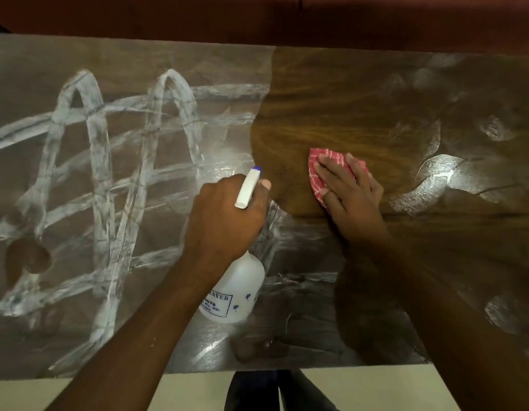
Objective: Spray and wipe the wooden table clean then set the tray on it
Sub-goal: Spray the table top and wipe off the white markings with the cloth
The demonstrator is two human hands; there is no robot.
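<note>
I see my left hand [227, 215] in the middle of the frame, fingers curled round the neck of the bottle [236, 289], with one fingertip showing beside the spray head [249, 185]. I judge I hold it high on the neck so the trigger is within reach, and the nozzle points up the frame toward the edge of the white film. The bottle body hangs below my wrist, tilted, over the lower centre of the desk [331, 108]; I cannot tell whether it touches the surface.

My right hand [349, 188] lies flat, just right of centre, on the cloth [315, 185]. Its fingers are straight and a little spread, pressing the red checked cloth down onto the wood. Spreading them puts weight across the whole pad, which suits a wipe better than a pinch would.

The cloth sits in a dark brown patch where the grain shows clean, running from the upper centre down to my hand. The left half carries thick white smears [88, 137] in loops and crossing lines, and paler blotches [494, 129] remain at the right. So I judge the wiping is partly done, with most of the left side yet to clear.

The tray is not in view, so that step is not yet begun. A maroon seat [257, 19] runs along the top edge, and pale floor [375, 387] shows along the bottom.
</note>
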